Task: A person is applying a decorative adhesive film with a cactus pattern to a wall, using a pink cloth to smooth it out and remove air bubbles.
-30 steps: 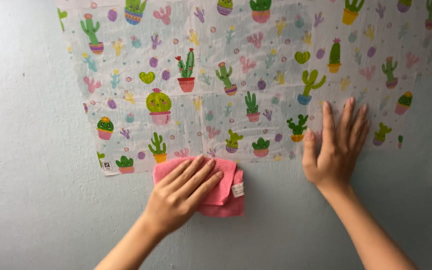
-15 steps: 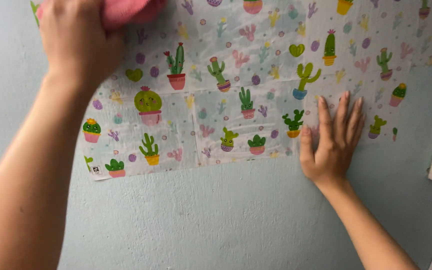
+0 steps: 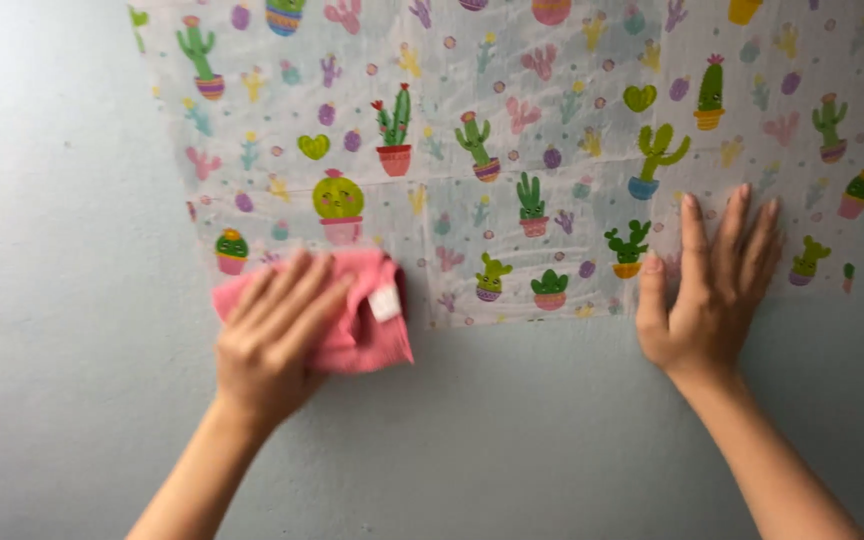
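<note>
A plain wall [image 3: 72,300] fills the whole view, painted a pale grey-blue with a flat, matt finish. Its surface looks smooth, with only a few tiny specks and faint marks, one small dot near the upper left edge. The light is soft and even, a little brighter toward the upper left corner, where the paint fades almost to white, and slightly darker and greyer along the bottom and lower right. No floor, furniture or window shows in this view
</note>
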